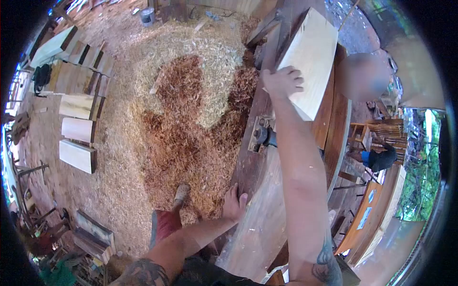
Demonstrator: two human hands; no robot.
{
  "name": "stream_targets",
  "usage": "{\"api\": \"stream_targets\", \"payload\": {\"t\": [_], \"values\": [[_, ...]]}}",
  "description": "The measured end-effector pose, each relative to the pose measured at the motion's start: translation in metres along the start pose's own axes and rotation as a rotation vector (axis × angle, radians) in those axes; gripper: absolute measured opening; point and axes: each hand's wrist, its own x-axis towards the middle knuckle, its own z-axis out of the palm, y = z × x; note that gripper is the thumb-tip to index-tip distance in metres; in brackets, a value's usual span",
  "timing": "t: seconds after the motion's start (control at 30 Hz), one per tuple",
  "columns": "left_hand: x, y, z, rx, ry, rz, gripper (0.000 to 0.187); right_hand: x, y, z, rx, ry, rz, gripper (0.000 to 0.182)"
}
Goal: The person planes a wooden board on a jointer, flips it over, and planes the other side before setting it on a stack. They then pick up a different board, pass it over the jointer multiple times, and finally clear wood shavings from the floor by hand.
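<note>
A pale plank point(312, 57) lies tilted lengthwise at the far end of a long dark wooden bench point(248, 167). My right hand point(285, 82) is stretched out over the plank's near left side, fingers spread and a little bent on its face. Closer to me, my left hand point(234, 204) rests at the bench's left edge with its fingers extended, holding nothing. Between the two hands, a dark metal fitting with a block point(260, 136) is set on the bench, partly covered by my right forearm.
Wood shavings point(181, 105) cover the ground left of the bench. Several cut planks point(78, 155) lie in a row at far left. A bucket point(147, 17) stands at the back. Another person point(381, 157) is at right near a wooden chair point(360, 136); a long orange-brown board point(360, 219) lies nearer.
</note>
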Motion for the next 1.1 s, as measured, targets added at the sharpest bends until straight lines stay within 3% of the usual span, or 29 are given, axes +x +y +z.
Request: {"api": "stream_targets", "payload": {"t": [0.03,0.23,0.33,0.43,0.53,0.67,0.77,0.9,0.93,1.03,1.1], "values": [[-0.001,0.003,-0.002,-0.004,-0.009,-0.016,0.080,-0.004,-0.016,-0.011,-0.043,-0.112,0.023,0.115],[0.004,-0.005,0.005,-0.001,-0.014,-0.009,0.080,-0.021,-0.054,0.008,-0.192,-0.096,-0.023,0.105],[0.001,-0.006,0.005,0.007,-0.005,0.001,0.079,-0.013,-0.054,0.026,-0.307,-0.008,-0.014,0.084],[0.000,-0.003,0.001,0.018,0.002,0.017,0.079,-0.017,-0.050,0.014,-0.351,-0.072,-0.070,0.076],[0.003,-0.001,0.000,0.031,-0.005,0.011,0.078,-0.018,-0.046,-0.009,-0.279,-0.020,-0.071,0.102],[0.002,-0.007,0.010,0.063,0.016,0.007,0.077,-0.040,-0.005,-0.104,0.060,-0.056,-0.082,0.118],[-0.003,0.002,0.003,0.013,-0.026,-0.062,0.078,-0.024,0.079,-0.139,0.334,0.024,-0.202,0.128],[-0.001,0.000,0.004,0.005,-0.022,-0.065,0.079,0.017,0.198,-0.114,0.539,0.193,-0.309,0.111],[0.000,0.000,0.004,0.012,-0.021,-0.064,0.079,0.016,0.213,-0.122,0.677,0.064,-0.269,0.106],[-0.002,0.004,0.001,0.007,-0.019,-0.077,0.078,0.024,0.246,-0.131,0.764,-0.048,-0.195,0.105],[0.000,0.006,-0.002,-0.007,-0.008,-0.068,0.078,0.047,0.275,-0.119,0.884,-0.125,-0.138,0.094]]}}
